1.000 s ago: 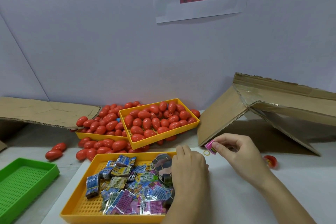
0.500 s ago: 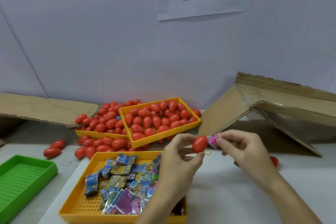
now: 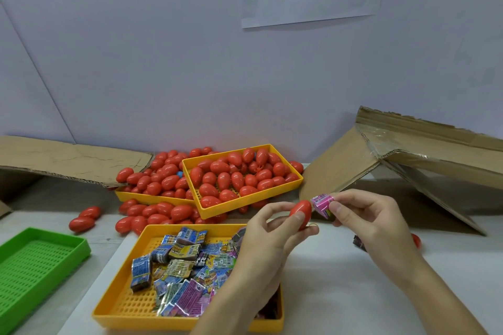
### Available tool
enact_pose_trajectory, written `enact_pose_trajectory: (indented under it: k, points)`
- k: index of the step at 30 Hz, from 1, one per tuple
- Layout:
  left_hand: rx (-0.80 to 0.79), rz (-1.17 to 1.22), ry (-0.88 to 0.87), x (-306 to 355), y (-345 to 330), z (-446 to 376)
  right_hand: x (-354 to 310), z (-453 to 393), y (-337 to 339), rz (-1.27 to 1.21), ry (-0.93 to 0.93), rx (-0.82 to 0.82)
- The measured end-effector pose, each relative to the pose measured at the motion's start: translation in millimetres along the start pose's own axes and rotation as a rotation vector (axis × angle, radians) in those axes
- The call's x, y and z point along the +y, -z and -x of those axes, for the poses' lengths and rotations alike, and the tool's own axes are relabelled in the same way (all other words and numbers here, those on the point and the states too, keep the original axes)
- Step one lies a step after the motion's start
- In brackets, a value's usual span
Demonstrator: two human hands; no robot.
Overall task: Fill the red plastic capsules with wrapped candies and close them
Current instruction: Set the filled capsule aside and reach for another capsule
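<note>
My left hand (image 3: 268, 236) pinches a red capsule piece (image 3: 300, 213) between thumb and fingers, above the near yellow tray's right corner. My right hand (image 3: 370, 221) pinches a pink wrapped candy (image 3: 322, 202), which touches the capsule's upper right side. The near yellow tray (image 3: 128, 299) holds several wrapped candies (image 3: 187, 266) in blue, yellow and purple wrappers. Whether the capsule is whole or a half, I cannot tell.
A far yellow tray (image 3: 295, 181) and another behind it (image 3: 152, 198) hold many red capsules; more lie loose (image 3: 81, 223) on the table. A green tray (image 3: 40, 258) sits at left. Cardboard (image 3: 408, 160) leans at right; a red piece (image 3: 416, 240) lies behind my right wrist.
My left hand lifted out of the candy tray holding a red capsule and met the pink candy held by my right hand, which has risen slightly.
</note>
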State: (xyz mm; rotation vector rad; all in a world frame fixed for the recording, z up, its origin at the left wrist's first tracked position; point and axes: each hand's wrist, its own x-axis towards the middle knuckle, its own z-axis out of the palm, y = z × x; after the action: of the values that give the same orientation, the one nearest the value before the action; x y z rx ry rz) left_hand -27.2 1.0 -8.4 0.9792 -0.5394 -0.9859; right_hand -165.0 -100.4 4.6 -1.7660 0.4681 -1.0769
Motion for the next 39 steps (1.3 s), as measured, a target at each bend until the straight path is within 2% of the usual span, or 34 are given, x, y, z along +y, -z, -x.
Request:
enact_pose_trajectory:
  k: [11,16,39]
  points:
    - [-0.074,-0.132,0.019,2,1,3,3,2,0,0.029,-0.021,-0.061]
    - [-0.064,-0.200,0.014,2,2,3,1,2,-3,0.079,0.007,-0.006]
    - [-0.090,-0.383,-0.076,-4,10,-5,10,0,0,0.066,-0.008,-0.052]
